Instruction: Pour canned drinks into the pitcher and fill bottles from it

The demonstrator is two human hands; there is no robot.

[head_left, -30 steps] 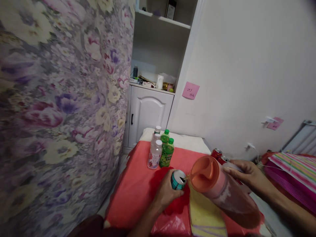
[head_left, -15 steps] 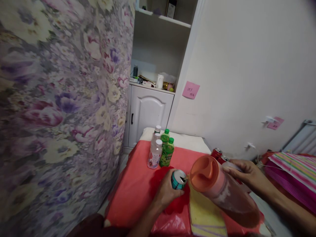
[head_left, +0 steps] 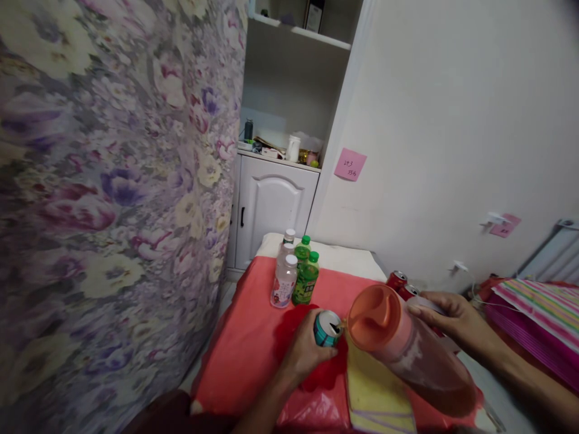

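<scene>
Head view shows the left hand (head_left: pixel 302 348) wrapped round a can (head_left: pixel 324 330) above the red mat (head_left: pixel 284 330), its opening seemingly turned to catch the trickle (head_left: pixel 344 324) beside the spout of the pitcher (head_left: pixel 427 361), which the right hand (head_left: pixel 455 314) holds tilted by its handle.

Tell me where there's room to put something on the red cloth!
Bare red cloth shows left of the left forearm, and between the green-capped bottles and red drink cans. It's crowded where the left hand holds the teal drink can by the tilted pitcher.
</scene>
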